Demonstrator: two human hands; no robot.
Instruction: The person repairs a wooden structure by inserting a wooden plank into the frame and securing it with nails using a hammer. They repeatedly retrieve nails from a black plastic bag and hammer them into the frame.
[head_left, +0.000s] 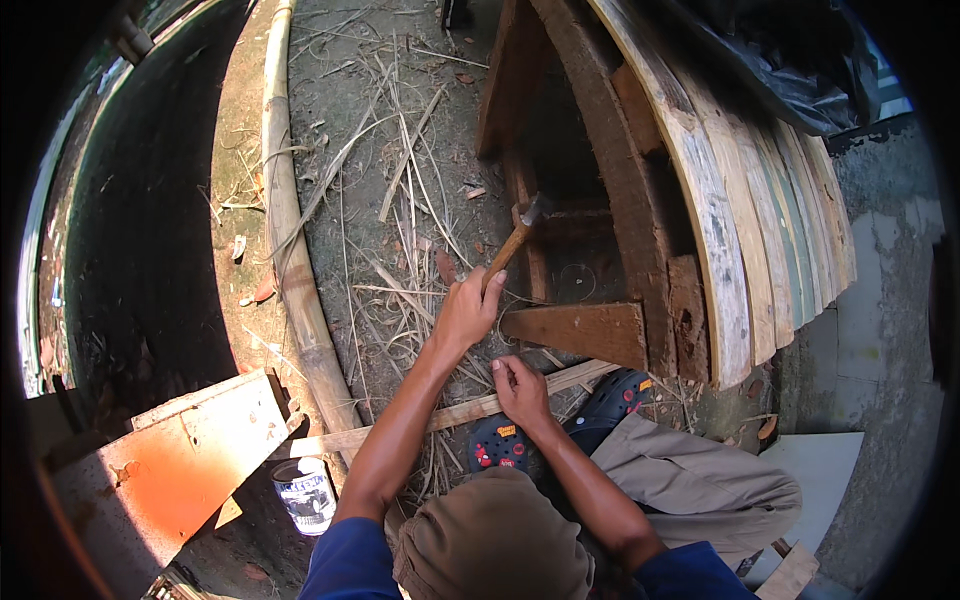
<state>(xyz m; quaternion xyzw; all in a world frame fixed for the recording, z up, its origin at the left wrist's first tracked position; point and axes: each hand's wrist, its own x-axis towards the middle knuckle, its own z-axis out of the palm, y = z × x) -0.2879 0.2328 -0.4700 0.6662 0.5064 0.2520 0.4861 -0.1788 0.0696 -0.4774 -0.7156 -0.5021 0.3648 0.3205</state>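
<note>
My left hand (466,312) is wrapped round the wooden handle of a hammer (509,250). The hammer's metal head points away from me, close to the brown wooden frame (575,332) of a bench-like piece. Nearer to me, my right hand (522,392) grips a long, narrow wooden slat (455,412) from above, with the thumb and forefinger toward the far side. The slat runs from the lower left to beneath the frame's near corner. Whether a nail sits between those fingers is too small to tell.
Pale slats (735,190) line the right side of the frame. A bamboo pole (290,230) lies along the left, with dry strips (400,190) strewn on the ground. At lower left are a paint can (305,495) and an orange-stained board (190,460). My clogs (497,445) are near the slat.
</note>
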